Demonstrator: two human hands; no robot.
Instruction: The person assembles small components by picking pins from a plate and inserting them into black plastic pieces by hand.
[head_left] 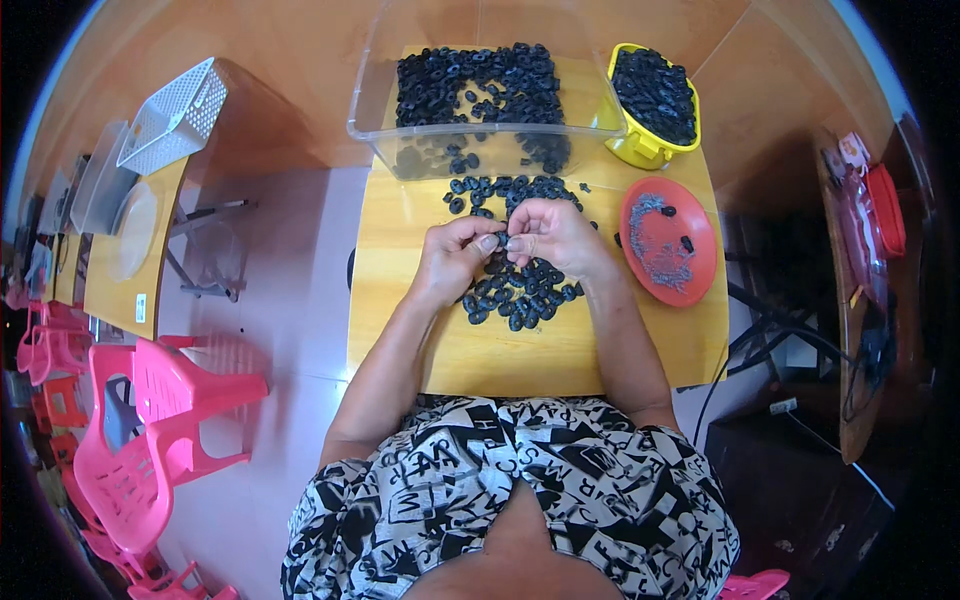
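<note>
Over the middle of the yellow table [395,345], my left hand [452,258] and my right hand [553,238] meet fingertip to fingertip. Between them they pinch a small black rounded part [502,240], partly covered by the fingers. Below and around the hands lies a loose pile of similar black parts [515,300], with more beyond the fingers. To the right of my right hand, a red oval plate [650,278] carries tiny grey metal-looking pieces [652,240] and a couple of black parts.
A clear plastic bin [590,128] with many black ring-like parts stands at the table's far side. Right of it is a yellow bucket [640,152] heaped with black parts. Leftward are a side table [110,295] with a white basket [175,115] and pink chairs [150,440].
</note>
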